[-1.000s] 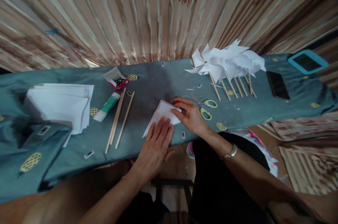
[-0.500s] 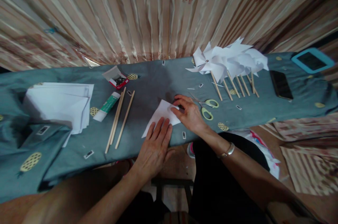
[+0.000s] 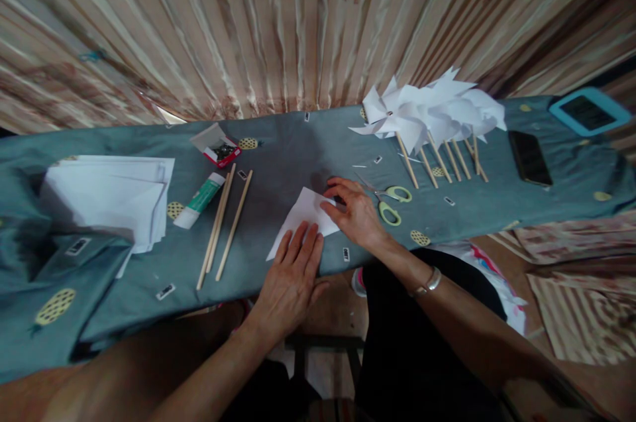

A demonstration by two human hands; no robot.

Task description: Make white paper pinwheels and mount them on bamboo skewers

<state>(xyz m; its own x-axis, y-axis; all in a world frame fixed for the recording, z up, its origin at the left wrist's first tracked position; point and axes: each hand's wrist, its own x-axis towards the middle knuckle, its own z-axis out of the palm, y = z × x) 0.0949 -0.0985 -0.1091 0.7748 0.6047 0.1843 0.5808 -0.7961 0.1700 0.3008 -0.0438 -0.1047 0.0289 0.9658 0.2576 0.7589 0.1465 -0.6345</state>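
Basically, L hand [image 3: 293,269] lies flat w/ fingers a bit apart on the white paper [image 3: 304,209], which sits on the grey-green cloth [image 3: 283,157] nr its front edge. R hand [image 3: 358,215] is curled at the paper's right corner, thumb over it; can't tell if it grips. Scissors [image 3: 380,195] lie just right of R hand, w/ white pinwheels [image 3: 422,110] & dark phone [image 3: 529,157] further right. To the left: 3 wooden sticks [image 3: 234,226], green-white tube [image 3: 200,200], small open box [image 3: 222,153], paper stack [image 3: 106,193].

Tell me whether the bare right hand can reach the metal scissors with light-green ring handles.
Probably yes: the scissors lie just beside the right hand, with nothing visible blocking them, though that hand is at the white paper sheet.
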